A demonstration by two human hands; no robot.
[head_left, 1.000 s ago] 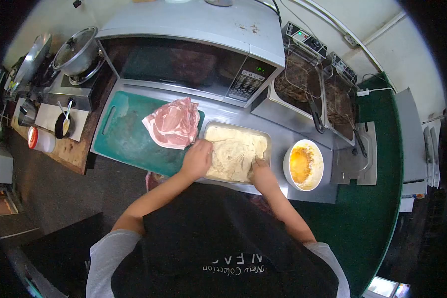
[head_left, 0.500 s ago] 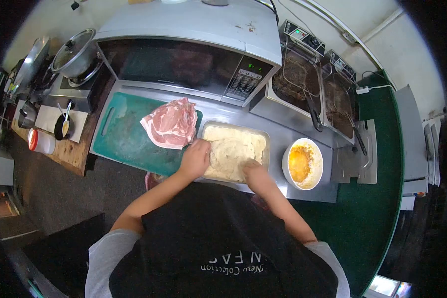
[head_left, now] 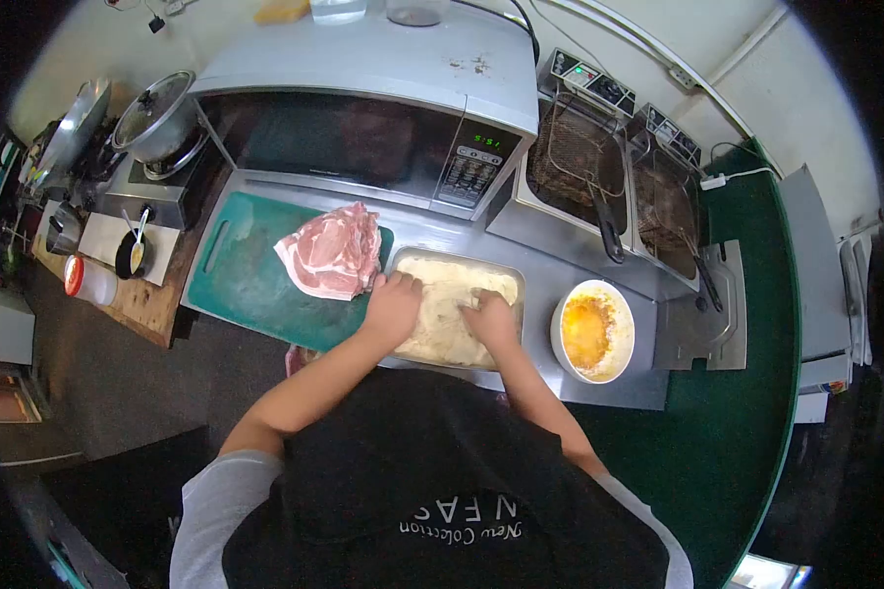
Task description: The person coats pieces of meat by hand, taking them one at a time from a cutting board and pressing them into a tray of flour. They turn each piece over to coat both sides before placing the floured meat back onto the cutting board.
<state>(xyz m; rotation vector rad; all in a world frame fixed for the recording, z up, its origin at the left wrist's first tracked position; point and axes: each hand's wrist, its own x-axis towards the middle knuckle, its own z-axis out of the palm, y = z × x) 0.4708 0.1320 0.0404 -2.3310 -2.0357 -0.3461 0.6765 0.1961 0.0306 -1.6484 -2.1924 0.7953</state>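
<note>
A metal tray (head_left: 522, 319) filled with pale crumbs or flour (head_left: 440, 334) lies in front of me. My left hand (head_left: 393, 306) is closed over its left rim, fingers bent across the edge beside the meat. Inside the tray, my right hand (head_left: 489, 318) presses into the pale coating with thumb and fingers apart. Slices of raw meat (head_left: 332, 250), stacked with a strip of fat along the edge, rest on a green cutting board (head_left: 241, 265) left of the tray. To the right stands a white bowl (head_left: 631, 339) with orange-yellow egg mixture (head_left: 586, 329) in it.
Behind the tray is a microwave (head_left: 334, 137). Twin fryers with baskets (head_left: 575, 162) stand at the back right, one black handle (head_left: 609, 231) jutting forward. A lidded pot (head_left: 157, 123) sits on a stove at left, near a small black pan (head_left: 125, 257) and a red-lidded jar (head_left: 93, 282).
My right hand has moved up and left within the tray, and its fingers have spread. The left hand stays at the left rim. The camera view has shifted slightly.
</note>
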